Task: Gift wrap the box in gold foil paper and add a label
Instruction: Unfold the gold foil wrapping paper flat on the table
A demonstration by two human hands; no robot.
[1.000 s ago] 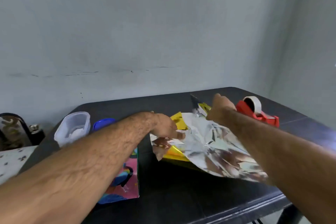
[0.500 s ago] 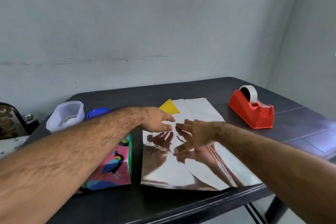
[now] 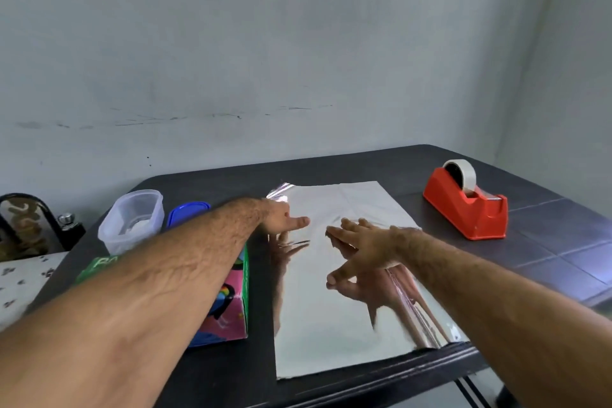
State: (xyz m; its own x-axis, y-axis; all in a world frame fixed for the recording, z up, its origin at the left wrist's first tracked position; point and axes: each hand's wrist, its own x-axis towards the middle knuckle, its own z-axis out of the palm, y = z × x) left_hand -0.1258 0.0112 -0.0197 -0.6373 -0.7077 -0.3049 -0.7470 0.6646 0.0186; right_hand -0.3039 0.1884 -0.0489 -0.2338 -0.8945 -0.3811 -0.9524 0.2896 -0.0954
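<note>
A sheet of foil paper (image 3: 331, 334) lies flat on the black table (image 3: 546, 242), its shiny silver side up and mirroring my hands. My left hand (image 3: 281, 219) rests on the sheet's far left part with fingers straight. Flat on the sheet's middle is my right hand (image 3: 361, 245), fingers spread and thumb out. The colourful box (image 3: 228, 308), pink and green with a bird print, stands just left of the sheet, partly hidden by my left forearm. No label is visible.
A red tape dispenser (image 3: 467, 205) with a white roll stands at the right of the table. A clear plastic tub (image 3: 132, 220) and a blue lid (image 3: 187, 214) sit at the back left. The sheet's near edge reaches the table's front edge.
The crumpled, lifted sheet has been laid down and spread flat. Both hands now lie open on it; the yellow corner seen earlier is no longer showing.
</note>
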